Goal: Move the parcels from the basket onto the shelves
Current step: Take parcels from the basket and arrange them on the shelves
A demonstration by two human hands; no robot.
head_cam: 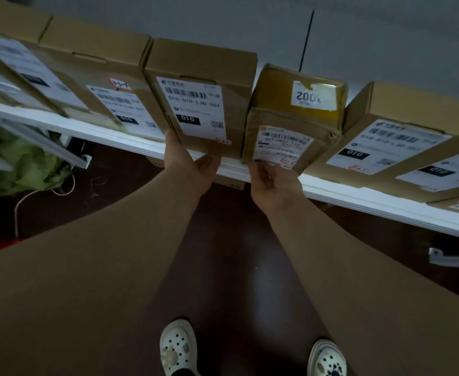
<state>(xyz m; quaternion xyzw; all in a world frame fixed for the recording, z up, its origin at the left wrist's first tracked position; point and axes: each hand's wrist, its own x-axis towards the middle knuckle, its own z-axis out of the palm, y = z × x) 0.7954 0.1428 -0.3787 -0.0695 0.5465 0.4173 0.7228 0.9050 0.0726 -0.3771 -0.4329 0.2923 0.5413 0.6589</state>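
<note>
— Hands, left to right: what is each one doing?

— Left hand (193,166) is cupping the lower front corner of the tall brown cardboard box with the white 010 label (204,109), thumb lying up its side and fingers curling under the bottom edge. Right hand (274,183) is curling its fingers round the bottom front edge of the small, tape-wrapped brown parcel (291,126).

— Where are the two parcels sitting?

— Both are standing on the white shelf (372,204), side by side and tilting, wedged between other labelled cardboard boxes (402,131). No basket is showing.

— How are they likely handling?

— The tall box is looking stiff, so its bottom edge and side are serving well. The glossy tape is probably making the small one slippery and a little soft, so supporting it underneath is seeming safest.
</note>
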